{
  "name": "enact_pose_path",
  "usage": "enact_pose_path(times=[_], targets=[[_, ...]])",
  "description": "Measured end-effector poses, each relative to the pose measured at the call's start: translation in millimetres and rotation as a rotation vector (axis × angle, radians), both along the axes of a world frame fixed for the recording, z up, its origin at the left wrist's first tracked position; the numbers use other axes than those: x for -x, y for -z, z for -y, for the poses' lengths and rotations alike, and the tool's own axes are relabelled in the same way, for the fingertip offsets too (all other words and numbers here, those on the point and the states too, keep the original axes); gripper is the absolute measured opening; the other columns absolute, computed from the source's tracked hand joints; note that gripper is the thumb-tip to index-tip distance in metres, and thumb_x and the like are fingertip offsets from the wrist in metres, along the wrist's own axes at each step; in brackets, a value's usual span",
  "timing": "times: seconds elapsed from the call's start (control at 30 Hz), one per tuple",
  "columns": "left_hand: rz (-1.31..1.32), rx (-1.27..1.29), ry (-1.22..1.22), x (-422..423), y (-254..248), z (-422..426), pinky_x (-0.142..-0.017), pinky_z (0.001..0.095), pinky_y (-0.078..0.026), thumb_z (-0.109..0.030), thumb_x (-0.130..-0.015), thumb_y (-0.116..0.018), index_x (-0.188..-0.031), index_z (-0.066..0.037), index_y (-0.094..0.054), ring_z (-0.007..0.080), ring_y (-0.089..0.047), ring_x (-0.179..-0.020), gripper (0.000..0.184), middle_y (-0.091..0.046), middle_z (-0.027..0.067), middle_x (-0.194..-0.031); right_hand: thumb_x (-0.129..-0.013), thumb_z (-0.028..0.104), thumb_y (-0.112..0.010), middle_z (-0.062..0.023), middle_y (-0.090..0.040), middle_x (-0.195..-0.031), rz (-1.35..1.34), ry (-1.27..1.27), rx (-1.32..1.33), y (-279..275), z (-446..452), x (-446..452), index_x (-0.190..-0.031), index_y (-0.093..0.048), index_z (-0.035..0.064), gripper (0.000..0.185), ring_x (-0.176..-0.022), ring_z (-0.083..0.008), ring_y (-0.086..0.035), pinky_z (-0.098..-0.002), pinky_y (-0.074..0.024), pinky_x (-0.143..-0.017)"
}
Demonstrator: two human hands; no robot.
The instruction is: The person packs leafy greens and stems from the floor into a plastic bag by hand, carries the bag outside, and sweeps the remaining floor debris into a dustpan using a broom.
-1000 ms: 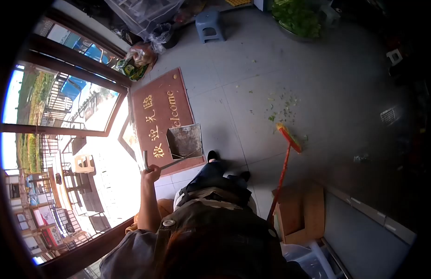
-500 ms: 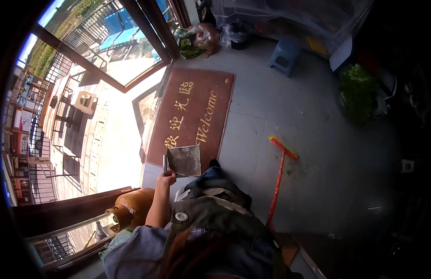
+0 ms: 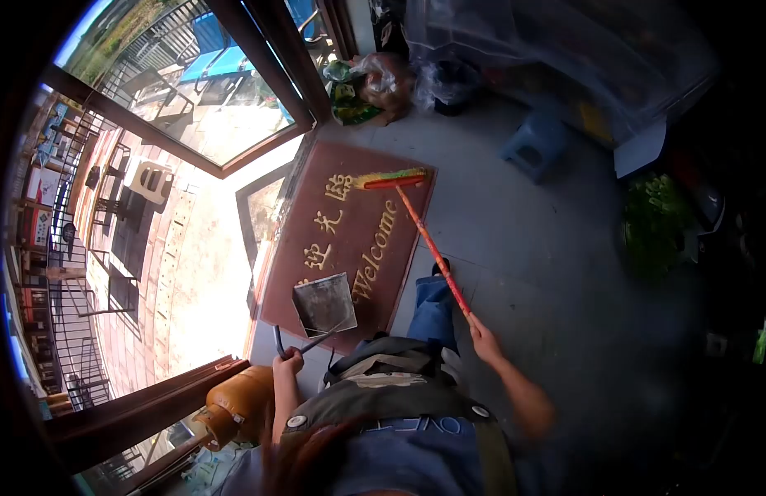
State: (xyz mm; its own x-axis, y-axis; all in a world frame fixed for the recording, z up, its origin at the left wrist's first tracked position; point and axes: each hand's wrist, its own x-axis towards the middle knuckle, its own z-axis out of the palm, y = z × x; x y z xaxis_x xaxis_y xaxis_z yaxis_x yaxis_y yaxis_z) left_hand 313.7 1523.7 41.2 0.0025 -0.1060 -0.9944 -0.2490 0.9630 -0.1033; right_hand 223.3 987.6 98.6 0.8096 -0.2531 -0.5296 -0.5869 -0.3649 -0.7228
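My left hand (image 3: 289, 361) is closed on the handle of a metal dustpan (image 3: 325, 304). The dustpan's square pan sits over the lower part of a brown welcome mat (image 3: 318, 211) with yellow lettering. In my right hand (image 3: 484, 339) I grip the red stick of a broom (image 3: 432, 248). The broom's head, red with yellow-green bristles, is at the upper right of the mat, beyond the dustpan. Whether the bristles touch the mat, I cannot tell.
An orange gas cylinder (image 3: 241, 405) stands by the door frame at my left. Ahead are plastic bags (image 3: 383, 87), a blue stool (image 3: 533, 145) and a plastic-draped surface (image 3: 556, 41). Leafy greens (image 3: 657, 211) are at right. A glass door (image 3: 209, 91) opens onto a sunlit deck with a stool (image 3: 149, 180).
My right hand has come into view on the broom stick. The broom head has swung from the grey floor at right onto the mat. The dustpan has turned slightly and its handle shows more.
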Motion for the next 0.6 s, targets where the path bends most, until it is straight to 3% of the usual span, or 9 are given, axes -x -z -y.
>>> enact_pose_path(times=[0.03,0.1,0.17,0.2,0.37,0.47,0.53,0.57,0.6], targets=[[0.113,0.023,0.022,15.9,40.3,-19.8,-0.042,0.0246,-0.042,-0.001,-0.075,-0.044,-0.058,-0.008,-0.045,0.0148,-0.044,-0.045,0.019,-0.042,0.0027,-0.053,-0.091,0.021,-0.042,-0.0151,-0.056,-0.113,0.001,-0.082,0.008,26.3,15.3,-41.5,-0.13,-0.039,0.017,0.039,-0.1,-0.0226,-0.055,-0.0286,-0.04,-0.085],[0.245,0.031,0.102,37.9,68.4,-32.5,-0.042,0.0249,-0.041,0.001,-0.072,-0.045,-0.057,-0.009,-0.043,0.0147,-0.042,-0.045,0.018,-0.04,0.0022,-0.052,-0.091,0.022,-0.041,-0.0151,-0.054,-0.115,-0.137,-0.214,0.097,13.4,30.4,-149.7,-0.129,-0.04,0.0189,0.038,-0.105,-0.0287,-0.053,-0.0319,-0.0395,-0.087],[0.013,0.013,-0.211,16.7,22.9,10.7,-0.041,0.0239,-0.039,0.002,-0.069,-0.045,-0.055,-0.01,-0.041,0.0142,-0.041,-0.044,0.019,-0.039,0.0014,-0.052,-0.091,0.025,-0.04,-0.0142,-0.054,-0.115,0.005,-0.302,0.111,54.3,44.0,-248.2,-0.127,-0.042,0.0234,0.037,-0.104,-0.0326,-0.052,-0.036,-0.0399,-0.087],[0.008,0.013,-0.217,9.1,-0.1,23.8,-0.042,0.0235,-0.038,0.002,-0.07,-0.045,-0.056,-0.01,-0.041,0.0136,-0.041,-0.044,0.019,-0.038,0.001,-0.051,-0.09,0.026,-0.039,-0.0142,-0.055,-0.112,-0.193,-0.362,0.136,19.4,43.9,-305.9,-0.127,-0.041,0.0262,0.037,-0.102,-0.0334,-0.052,-0.0387,-0.0406,-0.087],[0.005,0.075,-0.267,-59.9,-97.6,126.1,-0.043,0.0217,-0.032,0.001,-0.072,-0.042,-0.06,-0.012,-0.038,0.0105,-0.038,-0.042,0.018,-0.035,-0.001,-0.049,-0.086,0.027,-0.04,-0.0128,-0.054,-0.113,-0.243,-0.365,0.23,38.1,66.4,-471.9,-0.124,-0.043,0.0317,0.038,-0.103,-0.0333,-0.052,-0.0427,-0.043,-0.086],[0.022,0.066,-0.298,-82.8,-115.8,148.8,-0.043,0.0211,-0.03,0.002,-0.073,-0.041,-0.061,-0.013,-0.036,0.0096,-0.036,-0.042,0.02,-0.033,-0.0022,-0.049,-0.087,0.029,-0.04,-0.0118,-0.054,-0.114,-0.389,-0.264,0.104,67.3,116.4,-461.9,-0.125,-0.042,0.0341,0.038,-0.104,-0.0325,-0.052,-0.0422,-0.043,-0.086],[0.174,-0.157,-0.186,-58.5,-62.4,127.1,-0.043,0.0209,-0.03,0.002,-0.074,-0.04,-0.06,-0.014,-0.035,0.0097,-0.035,-0.042,0.023,-0.032,-0.0023,-0.049,-0.089,0.032,-0.037,-0.0147,-0.056,-0.111,-0.443,-0.252,0.152,83.0,170.5,-397.3,-0.13,-0.033,0.0371,0.042,-0.101,-0.0338,-0.054,-0.0415,-0.0427,-0.085],[0.136,-0.141,-0.186,-70.6,-55.5,128.5,-0.043,0.0213,-0.03,0.002,-0.074,-0.04,-0.059,-0.014,-0.035,0.0101,-0.035,-0.043,0.022,-0.032,-0.0018,-0.049,-0.09,0.033,-0.035,-0.0157,-0.056,-0.11,-0.348,-0.313,0.211,105.9,201.7,-349.0,-0.132,-0.029,0.0368,0.043,-0.099,-0.0348,-0.054,-0.0416,-0.0427,-0.084],[0.096,-0.128,-0.184,-79.0,-50.8,128.6,-0.043,0.0216,-0.031,0.002,-0.074,-0.04,-0.059,-0.014,-0.035,0.0105,-0.035,-0.043,0.022,-0.033,-0.0013,-0.05,-0.091,0.034,-0.035,-0.0157,-0.055,-0.111,-0.422,-0.242,0.127,95.9,226.4,-306.3,-0.133,-0.028,0.0346,0.043,-0.1,-0.0356,-0.053,-0.0413,-0.0421,-0.085]])
